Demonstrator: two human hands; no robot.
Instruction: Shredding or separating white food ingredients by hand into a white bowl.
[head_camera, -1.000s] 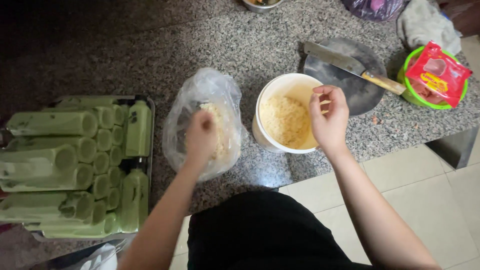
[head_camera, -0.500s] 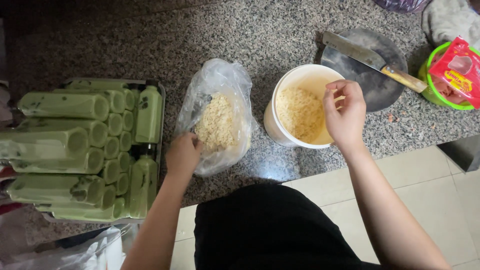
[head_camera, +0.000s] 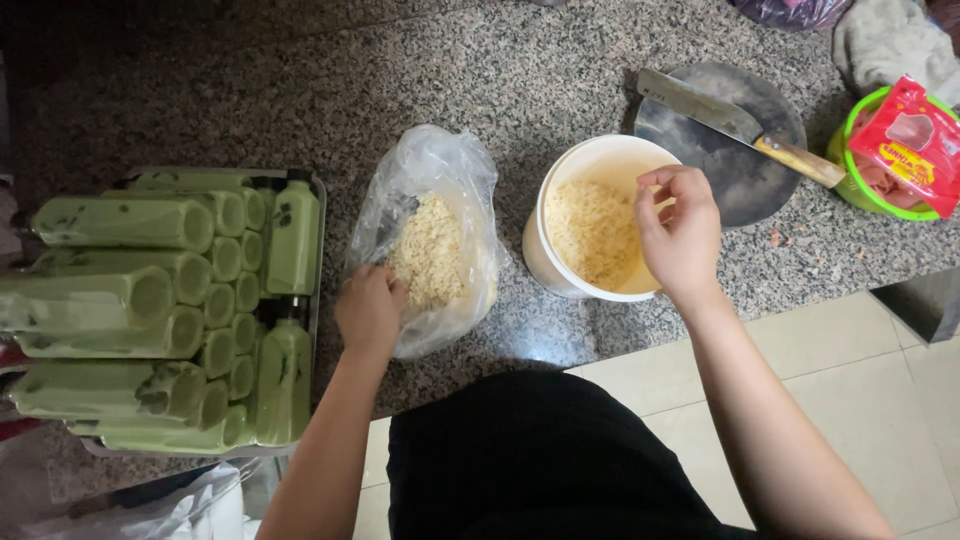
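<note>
Transfer step under way, judging by crumbs in both; left hand (head_camera: 370, 310) closed on near edge of plastic bag (head_camera: 430, 235) of crumbs; right hand (head_camera: 680, 235) fingers pinched over white bucket (head_camera: 590, 225), pinch contents unclear; next likely needs steady bag.

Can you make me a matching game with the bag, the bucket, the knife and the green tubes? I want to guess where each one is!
Things:
1. clear plastic bag
2. white bucket
3. knife
4. green tubes

Places:
A. on the round dark board
B. stacked on the tray, far left
C. under the right hand
D. at the left hand

Pairs: 1-D, 2-C, 3-A, 4-B
</note>
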